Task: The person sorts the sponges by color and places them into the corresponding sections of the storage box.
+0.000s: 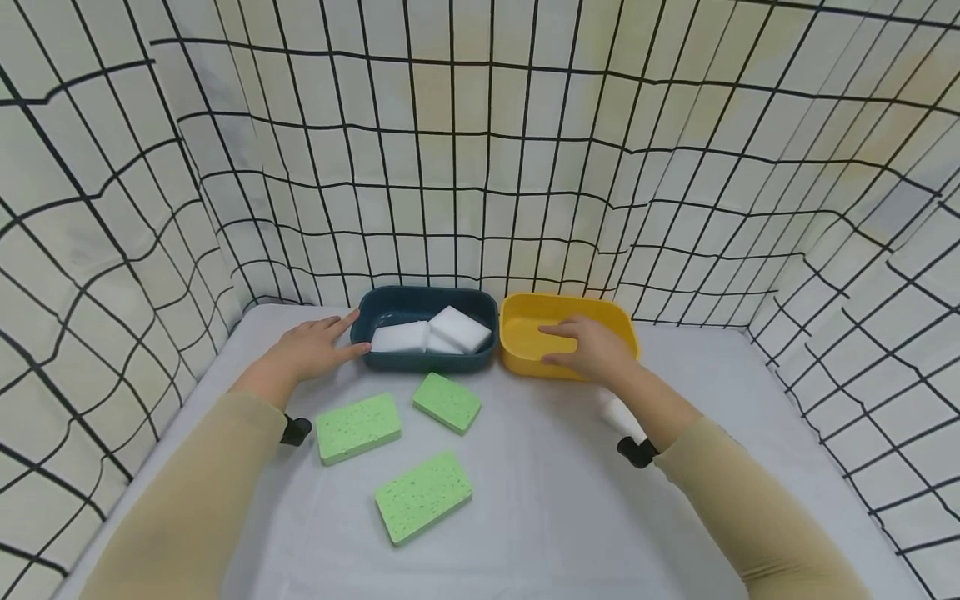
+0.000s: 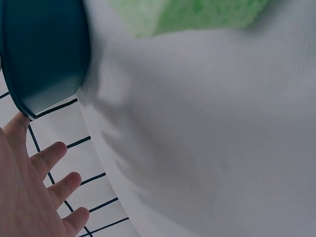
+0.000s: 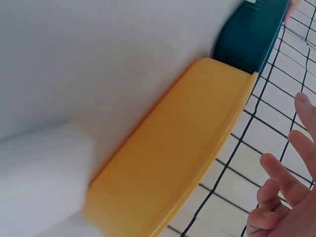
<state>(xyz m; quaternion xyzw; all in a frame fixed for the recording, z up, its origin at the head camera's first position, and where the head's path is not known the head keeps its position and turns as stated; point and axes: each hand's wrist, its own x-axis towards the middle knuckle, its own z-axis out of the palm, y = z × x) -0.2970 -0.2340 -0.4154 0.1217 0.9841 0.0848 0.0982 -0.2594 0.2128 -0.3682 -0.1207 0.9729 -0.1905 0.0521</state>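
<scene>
My left hand (image 1: 315, 346) touches the left end of a dark blue bin (image 1: 431, 362), its fingers spread at the rim. Several white sponges (image 1: 401, 337) lie inside that bin. Over the yellow bin (image 1: 532, 367) hovers my right hand (image 1: 592, 346), fingers loosely bent with nothing between them. In the right wrist view the right hand's fingers (image 3: 276, 173) stand apart, above the yellow bin's rim. Three green sponges lie on the table: one near the left wrist (image 1: 358, 427), a smaller one (image 1: 447, 402) before the blue bin, and one (image 1: 423, 497) nearer the front.
A white block (image 1: 622, 417) lies under the right forearm, partly hidden by it. Black wire grid panels (image 1: 487, 133) enclose the back and both sides of the white-covered table (image 1: 555, 517). Both bins stand side by side against the back grid.
</scene>
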